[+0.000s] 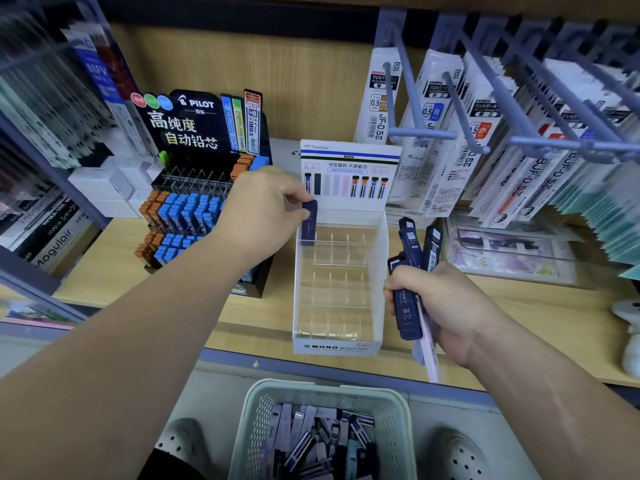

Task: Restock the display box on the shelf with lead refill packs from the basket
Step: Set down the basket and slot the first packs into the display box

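Your left hand (266, 206) reaches across the shelf (519, 313) and pinches a navy pack (309, 221) by its top end between thumb and curled fingers. It holds the pack upright at the rear left corner of the box (339, 344). The pack's lower end dips inside the box's left wall, though whether it touches the bottom cannot be told. The box is white card, with a Tombow header standing at its back and "MONO graph MG" printed on its front lip. It sits near the shelf's front edge, its inside split into rows of cells by clear dividers through which the wood shows. Your right hand (440, 306) is clenched just beside the box's right wall round a bundle (412, 268) of navy packs. Their tops fan up and away from the fist, and one pale pink pack pokes down below it, over the shelf edge. Below, between your pale shoes (180, 441), the basket (398, 427) of pale perforated plastic holds a heap of loose packs (311, 441) in navy, lilac and pale blue. Just left of the box stands a black Pilot rack (194, 209) filled with blue and orange lead cases, partly hidden by your left wrist. To the right, refills (377, 102) in white sleeves hang from grey hooks (426, 134) above the shelf.
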